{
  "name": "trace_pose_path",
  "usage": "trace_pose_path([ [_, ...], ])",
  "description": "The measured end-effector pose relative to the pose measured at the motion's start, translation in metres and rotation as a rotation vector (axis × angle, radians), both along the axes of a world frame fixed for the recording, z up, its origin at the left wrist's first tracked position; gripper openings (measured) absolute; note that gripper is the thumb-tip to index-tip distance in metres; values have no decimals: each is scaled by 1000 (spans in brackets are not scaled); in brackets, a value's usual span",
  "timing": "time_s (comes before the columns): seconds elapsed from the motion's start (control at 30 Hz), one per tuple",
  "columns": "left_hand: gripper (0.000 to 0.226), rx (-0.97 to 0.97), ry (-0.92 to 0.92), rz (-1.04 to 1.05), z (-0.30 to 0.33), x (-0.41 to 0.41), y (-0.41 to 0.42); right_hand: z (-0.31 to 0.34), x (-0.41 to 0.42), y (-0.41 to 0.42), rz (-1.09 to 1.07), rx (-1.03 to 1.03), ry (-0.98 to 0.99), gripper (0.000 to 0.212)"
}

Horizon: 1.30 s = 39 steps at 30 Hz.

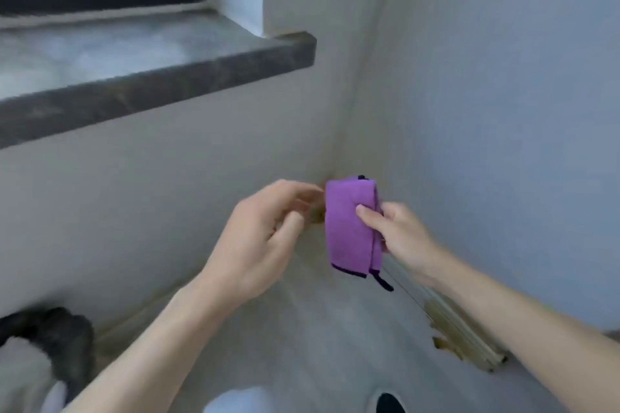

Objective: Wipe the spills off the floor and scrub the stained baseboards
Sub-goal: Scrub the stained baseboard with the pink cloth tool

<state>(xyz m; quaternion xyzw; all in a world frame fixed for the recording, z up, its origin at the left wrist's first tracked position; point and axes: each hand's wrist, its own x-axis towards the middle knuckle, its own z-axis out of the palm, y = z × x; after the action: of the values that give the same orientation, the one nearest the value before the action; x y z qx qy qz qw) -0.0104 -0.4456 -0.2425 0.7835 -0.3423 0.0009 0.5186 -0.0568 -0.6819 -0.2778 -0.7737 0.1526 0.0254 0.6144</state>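
Near the wall corner below the stone windowsill [188, 74], the right hand [397, 235] pinches a folded purple microfiber cloth [352, 228] held above the floor [302, 329], while the left hand [265, 238] hovers beside it, fingers loosely curled, holding nothing.

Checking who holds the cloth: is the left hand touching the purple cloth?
Apart. The head view shows wall between the left hand fingertips and the purple cloth; only the right hand pinches it.

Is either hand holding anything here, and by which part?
The right hand pinches the folded purple cloth at its right edge, thumb on front. The left hand holds nothing.
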Motion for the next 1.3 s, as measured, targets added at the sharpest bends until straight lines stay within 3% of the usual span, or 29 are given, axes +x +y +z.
trace_pose_path([
  [0.17, 47, 486, 206, -463, -137, -33, -92, -135, -81, -63, -492, 658, 252, 37],
  [0.27, 40, 642, 287, -540, -192, -49, -132, -205, -141, -75, -669, 756, 273, 39],
  [0.37, 40, 759, 342, -584, -239, -59, -164, -260, -213, -88, -915, 694, 284, 25],
  [0.5, 40, 883, 381, -622, -291, -72, -197, -310, -295, -122, -1135, 322, 408, 11],
  [0.6, 40, 930, 423, -601, -319, -75, -210, -329, -333, -149, -1080, -141, 446, 10],
  [0.67, 39, 955, 458, -599, -332, -79, -217, -339, -347, -163, -999, -427, 438, 32],
  [0.77, 38, 952, 490, -594, -345, -86, -225, -361, -334, -155, -773, -637, 382, 49],
  [0.87, 39, 945, 498, -570, -353, -90, -227, -382, -317, -133, -737, -645, 355, 50],
  [1.0, 40, 943, 541, -526, -358, -91, -227, -365, -297, -138, -1014, -280, 320, 42],
  [1.13, 36, 911, 550, -505, -359, -88, -229, -356, -313, -164, -1151, -82, 180, 12],
  [1.23, 32, 879, 565, -499, -358, -89, -231, -353, -339, -203, -1419, -81, 204, 23],
  [1.3, 30, 859, 568, -496, -359, -91, -236, -348, -347, -236, -1464, -177, 291, 17],
])
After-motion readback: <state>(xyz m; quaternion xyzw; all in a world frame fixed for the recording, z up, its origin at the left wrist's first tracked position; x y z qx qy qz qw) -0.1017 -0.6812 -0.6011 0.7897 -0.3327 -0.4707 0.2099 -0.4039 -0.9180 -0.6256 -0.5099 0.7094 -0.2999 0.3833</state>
